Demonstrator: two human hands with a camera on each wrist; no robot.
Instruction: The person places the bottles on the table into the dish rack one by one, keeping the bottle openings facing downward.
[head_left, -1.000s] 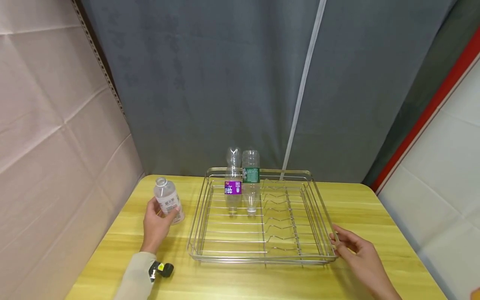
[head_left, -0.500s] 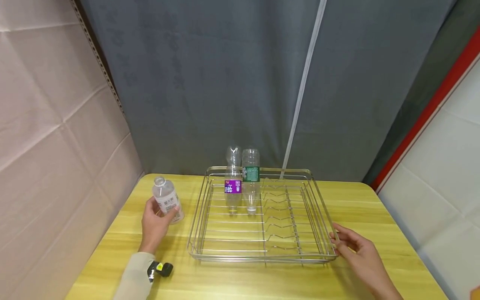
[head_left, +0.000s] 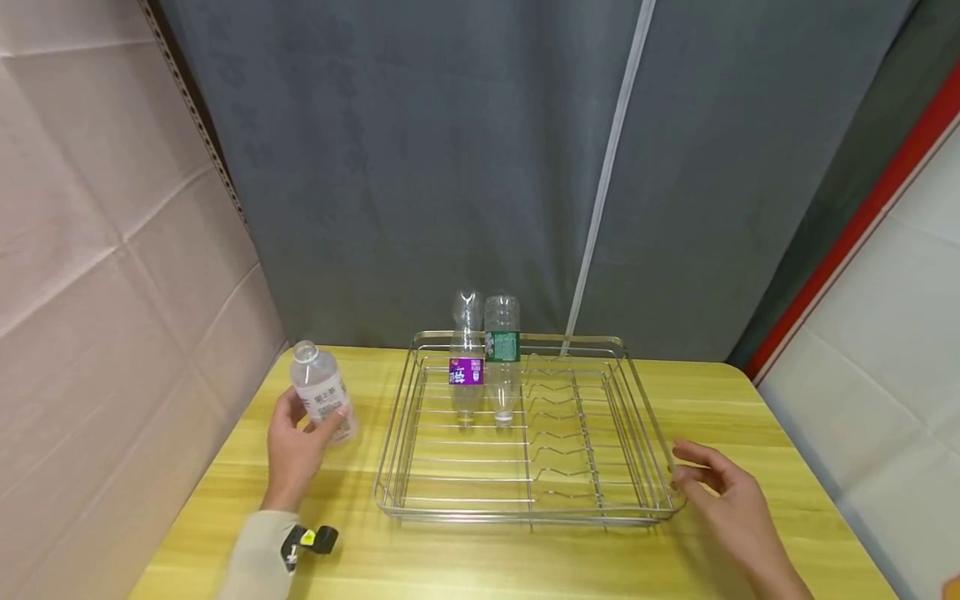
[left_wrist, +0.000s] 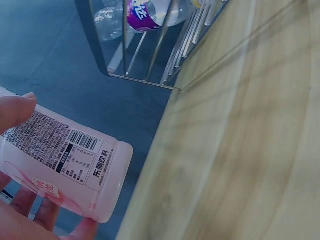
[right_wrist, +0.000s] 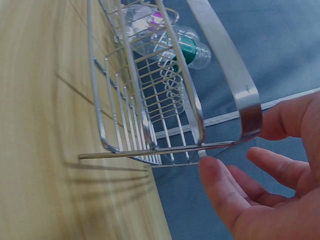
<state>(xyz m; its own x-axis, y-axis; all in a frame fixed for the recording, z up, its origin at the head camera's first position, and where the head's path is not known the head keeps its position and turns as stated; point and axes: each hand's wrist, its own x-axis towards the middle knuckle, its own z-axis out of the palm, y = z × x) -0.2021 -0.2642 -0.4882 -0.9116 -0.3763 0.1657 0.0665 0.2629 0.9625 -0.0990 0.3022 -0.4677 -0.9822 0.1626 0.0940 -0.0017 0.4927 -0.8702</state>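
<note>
My left hand grips a clear, uncapped plastic bottle with a pale printed label, left of the wire rack. The bottle tilts slightly, mouth up and leftward; in the left wrist view its lower part shows a barcode. The metal wire rack stands on the table. Inside lean two empty bottles, one with a purple label, the other with a green label, their bases toward the curtain. By the rack's near right corner is my right hand, fingers loosely bent and parted, fingertips at the rim.
The yellow wood-grain table ends at a dark grey curtain. Pale cloth walls flank it. A wrist strap with a black camera mount sticks out from my left sleeve.
My left hand has moved a little left with the bottle. The right hand's fingers have loosened from the rack's corner and shifted slightly outward. The bottles in the rack stay put.
</note>
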